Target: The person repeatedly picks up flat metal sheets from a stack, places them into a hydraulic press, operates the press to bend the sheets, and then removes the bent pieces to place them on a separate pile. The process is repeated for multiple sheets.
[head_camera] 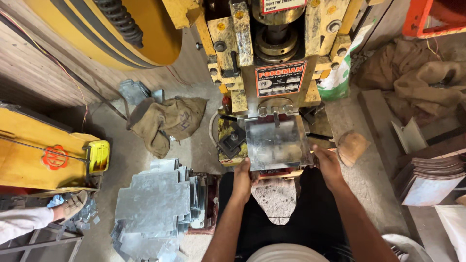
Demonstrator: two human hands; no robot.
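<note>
Black-trousered lap lowest in view, both forearms reaching forward. Left hand [244,171] grips near-left edge of shiny metal sheet [276,140]; right hand [326,162] pinches its right edge. Sheet lies flat on bed of yellow press [272,58], far edge under ram. Judgement: sheet positioned, pressing not yet visible. Tall stack of cut sheets [155,208] on floor at left, touching nothing in hand; burlap sack [165,121] beyond.

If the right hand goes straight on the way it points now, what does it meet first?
Probably the yellow press body: the right hand, gripping the metal sheet, points up along its edge toward it. Depth is unclear.
</note>
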